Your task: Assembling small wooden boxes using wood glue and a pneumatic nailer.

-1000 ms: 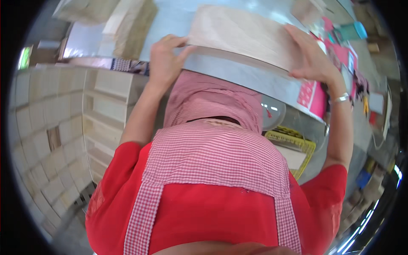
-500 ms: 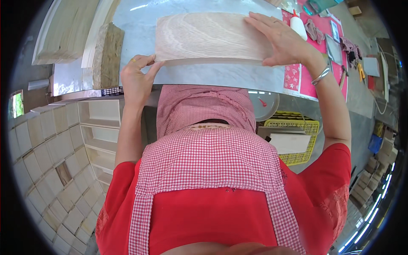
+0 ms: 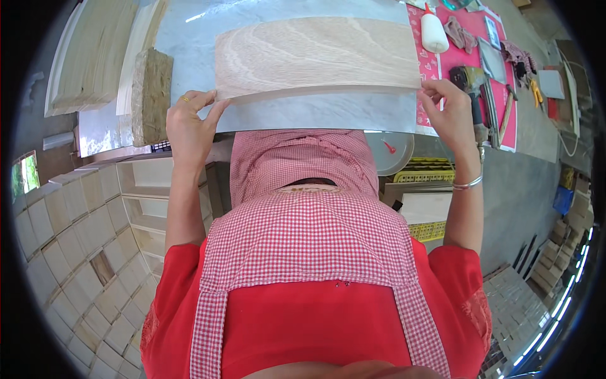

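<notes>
With the middle of the board (image 3: pixel 315 54) as the clock's centre, the person's checked apron (image 3: pixel 309 234) lies nearest, at 6 o'clock, and a yellow crate (image 3: pixel 429 232) sits low between 4 and 5 o'clock. Next comes the near edge of the table (image 3: pixel 315 112), with the pale board just beyond it.

The step in hand looks like steadying the board by its 2 near corners. Done well, it calls for light, matched pressure from both sides, the board's near edge kept in line with the table's, and fingertips kept out from underneath.

The left hand (image 3: pixel 191 129), at 8 o'clock, is pinched by thumb and index finger on the near left corner, its palm clear of the wood. The right hand (image 3: pixel 451 117), at 4 o'clock, is loosely curled, fingertips seeming to touch the near right corner; whether they grip it cannot be told.

Farther out, a rough brown block (image 3: pixel 151 98) stands between 8 and 9 o'clock. A hammer (image 3: pixel 507 114) lies between 3 and 4, a white bottle (image 3: pixel 433 33) near 3, and stacked boards (image 3: pixel 95 54) at 9.
</notes>
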### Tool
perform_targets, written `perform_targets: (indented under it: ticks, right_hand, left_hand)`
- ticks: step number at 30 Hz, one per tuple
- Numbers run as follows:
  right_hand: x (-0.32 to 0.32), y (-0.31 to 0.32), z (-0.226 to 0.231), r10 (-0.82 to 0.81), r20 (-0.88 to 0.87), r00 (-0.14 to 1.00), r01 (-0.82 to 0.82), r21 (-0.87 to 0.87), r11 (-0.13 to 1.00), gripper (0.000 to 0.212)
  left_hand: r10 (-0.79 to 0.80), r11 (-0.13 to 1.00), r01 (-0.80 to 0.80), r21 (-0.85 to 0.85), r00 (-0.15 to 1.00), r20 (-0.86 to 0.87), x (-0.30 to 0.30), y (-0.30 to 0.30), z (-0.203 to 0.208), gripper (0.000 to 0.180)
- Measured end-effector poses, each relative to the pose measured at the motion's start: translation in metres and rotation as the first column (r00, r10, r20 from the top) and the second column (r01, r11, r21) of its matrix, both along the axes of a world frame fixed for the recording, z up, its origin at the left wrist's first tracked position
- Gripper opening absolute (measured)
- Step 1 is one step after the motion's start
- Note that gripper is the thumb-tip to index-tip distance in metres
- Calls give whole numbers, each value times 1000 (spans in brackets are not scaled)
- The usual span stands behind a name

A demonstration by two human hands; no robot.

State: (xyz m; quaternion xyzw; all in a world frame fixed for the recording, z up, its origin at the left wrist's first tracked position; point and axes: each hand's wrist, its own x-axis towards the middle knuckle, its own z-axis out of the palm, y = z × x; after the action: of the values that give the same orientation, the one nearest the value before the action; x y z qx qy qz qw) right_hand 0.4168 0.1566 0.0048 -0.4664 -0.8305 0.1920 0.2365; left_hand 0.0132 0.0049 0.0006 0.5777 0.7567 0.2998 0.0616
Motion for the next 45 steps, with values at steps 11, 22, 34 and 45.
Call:
perform_targets:
  ticks: [11,22,34,45]
  right_hand:
    - [-10,-8,-4,-28,10,1000,27,63,998,10]
    - [56,9,-17,-118,-41,992,124,276,953,32]
    - [153,63,-53,-462,487,741,468,117,876,59]
    - [48,-44,87,-429,69,900,412,-453,791,26]
  left_hand:
    - [-38,999,35,-21,987,-157,-2,0,3,26]
    - [-228,956,79,-284,808,-543,15,22,56,53]
    - [-636,768,609,-198,691,-342,147,161,19,73]
    - [-695,708,648,-279,711,-112,143,163,33,66]
